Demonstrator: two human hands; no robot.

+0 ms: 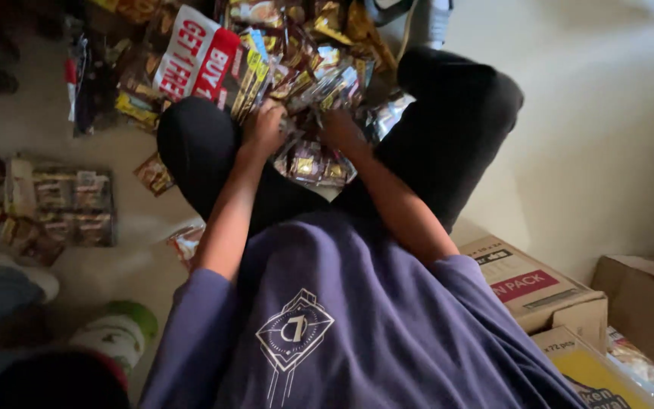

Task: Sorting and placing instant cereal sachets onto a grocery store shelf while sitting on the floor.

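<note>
**Both hands in a heap of sachets**

A heap of small brown-and-gold sachets (313, 163) lies on the floor between the seated person's black-trousered knees. The left hand (265, 127) and right hand (340, 130) dig into it, fingers curled around sachets; the exact grip is blurred. A red-and-white banner (194, 57) lies beyond, packed sachet bundles (70, 201) at left, cardboard boxes (539, 291) at right.

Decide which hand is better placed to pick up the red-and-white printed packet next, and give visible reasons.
Probably the left hand. It rests in the pile of small shiny brown-and-gold sachets just below the red-and-white printed packet. The right hand lies farther off, across the pile.
</note>
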